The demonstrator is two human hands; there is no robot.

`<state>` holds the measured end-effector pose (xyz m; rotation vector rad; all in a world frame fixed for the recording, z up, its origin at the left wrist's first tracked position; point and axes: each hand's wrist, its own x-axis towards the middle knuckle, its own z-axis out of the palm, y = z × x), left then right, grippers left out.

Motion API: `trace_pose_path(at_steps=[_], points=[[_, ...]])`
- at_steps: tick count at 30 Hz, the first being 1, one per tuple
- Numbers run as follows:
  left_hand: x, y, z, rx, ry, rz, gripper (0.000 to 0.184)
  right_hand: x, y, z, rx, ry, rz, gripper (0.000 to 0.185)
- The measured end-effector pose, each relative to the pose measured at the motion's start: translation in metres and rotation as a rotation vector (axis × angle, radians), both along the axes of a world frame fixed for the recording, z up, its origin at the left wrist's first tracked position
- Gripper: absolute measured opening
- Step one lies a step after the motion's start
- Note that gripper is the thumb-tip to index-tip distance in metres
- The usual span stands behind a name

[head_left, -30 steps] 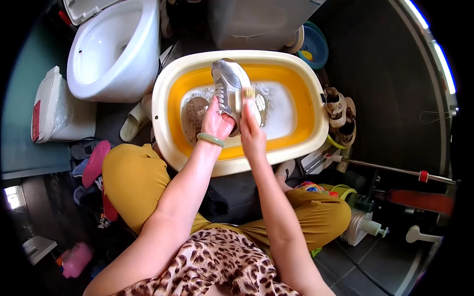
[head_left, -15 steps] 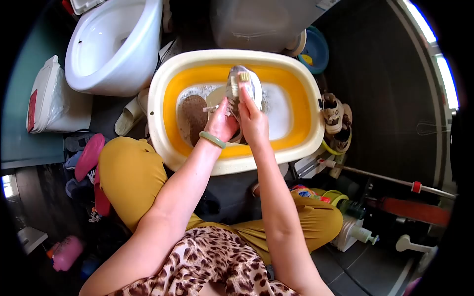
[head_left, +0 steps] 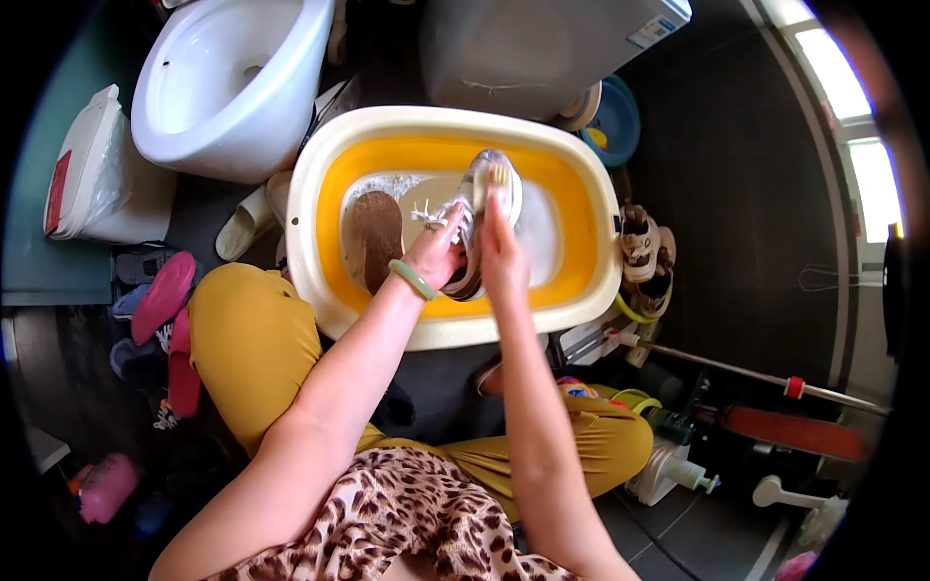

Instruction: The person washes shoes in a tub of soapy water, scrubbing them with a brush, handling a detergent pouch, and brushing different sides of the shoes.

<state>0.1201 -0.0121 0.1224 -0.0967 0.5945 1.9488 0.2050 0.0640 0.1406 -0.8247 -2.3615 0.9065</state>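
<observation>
A wet sneaker [head_left: 469,205] with pale laces is tilted, toe away from me, over the basin [head_left: 302,208]. My left hand [head_left: 434,256], a green bangle at its wrist, grips the sneaker from its left side near the laces. My right hand [head_left: 506,259], slightly blurred, is closed around a small scrubbing brush [head_left: 498,178]. The brush head lies against the sneaker's right side by the toe; its handle is mostly hidden by my fingers. A brown shoe-sole shape [head_left: 375,237] lies in the basin's left part, with suds [head_left: 387,184] around it.
A toilet [head_left: 228,87] and a lidded bin [head_left: 97,174] stand left of the basin. More shoes [head_left: 647,254] and a blue bowl [head_left: 612,121] are on its right. Slippers [head_left: 167,295] lie by my left knee. A metal pole [head_left: 722,363] crosses the right side.
The brush has moved slightly nearer me along the sneaker, with my right hand. The sneaker has turned a little, and its laces show more. The whole view has shifted slightly.
</observation>
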Motion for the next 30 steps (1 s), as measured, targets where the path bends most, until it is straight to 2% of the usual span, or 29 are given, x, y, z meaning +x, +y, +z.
trace_pose_path(at_steps=[3, 5, 7, 10, 12, 13, 14, 16, 17, 19, 20, 21, 23, 24, 25, 27, 29, 30], points=[[-0.004, -0.003, -0.010, 0.018, -0.027, -0.025, 0.033, 0.037, -0.038, -0.013, 0.181, 0.138, 0.096, 0.039], [-0.001, -0.006, -0.015, 0.019, 0.008, -0.046, 0.033, 0.048, -0.038, -0.011, 0.118, -0.004, 0.092, 0.039], [0.006, -0.002, -0.014, -0.023, 0.099, -0.023, 0.034, 0.027, -0.003, -0.004, 0.083, -0.144, 0.011, 0.038], [0.010, -0.004, 0.004, -0.092, 0.118, -0.050, 0.036, -0.003, 0.032, 0.004, 0.133, -0.143, 0.051, 0.038], [0.006, 0.001, -0.005, -0.075, 0.249, 0.019, 0.037, -0.014, 0.030, 0.004, 0.133, -0.169, -0.029, 0.037], [0.003, 0.006, -0.018, -0.108, 0.433, 0.056, 0.038, -0.007, 0.017, -0.002, 0.086, -0.070, -0.041, 0.038], [0.000, 0.004, -0.013, -0.102, 0.427, 0.067, 0.038, 0.008, 0.001, -0.008, 0.089, -0.087, 0.001, 0.042], [-0.002, -0.004, 0.002, -0.129, 0.259, -0.096, 0.038, 0.032, -0.014, -0.013, 0.183, -0.018, 0.068, 0.044], [0.001, -0.003, -0.003, -0.137, 0.346, -0.068, 0.039, 0.039, -0.015, -0.014, 0.209, -0.024, 0.091, 0.044], [0.009, -0.005, -0.004, -0.179, 0.432, -0.094, 0.039, 0.041, 0.008, -0.009, 0.197, -0.236, 0.046, 0.041], [0.012, -0.005, -0.003, -0.208, 0.517, -0.095, 0.040, 0.031, 0.022, 0.000, 0.253, -0.219, 0.021, 0.039], [0.014, -0.001, -0.010, -0.136, 0.429, -0.052, 0.040, 0.018, 0.032, 0.009, 0.260, -0.261, 0.047, 0.039], [0.010, -0.002, -0.007, -0.150, 0.389, -0.063, 0.039, 0.009, 0.034, 0.012, 0.276, -0.304, 0.082, 0.039], [0.005, -0.003, -0.003, -0.162, 0.351, -0.063, 0.037, 0.004, 0.029, 0.003, 0.200, -0.243, 0.025, 0.038], [0.002, -0.005, 0.001, -0.209, 0.437, -0.075, 0.037, -0.001, 0.022, -0.003, 0.124, -0.183, -0.027, 0.037], [-0.003, -0.005, 0.003, -0.216, 0.412, -0.078, 0.037, 0.015, -0.007, -0.004, 0.054, -0.084, 0.035, 0.037], [-0.002, -0.007, -0.004, -0.222, 0.451, -0.116, 0.038, 0.031, -0.016, -0.002, 0.032, -0.074, 0.084, 0.038], [0.001, -0.007, -0.006, -0.230, 0.452, -0.127, 0.038, 0.034, -0.005, -0.004, 0.096, -0.176, 0.073, 0.038]])
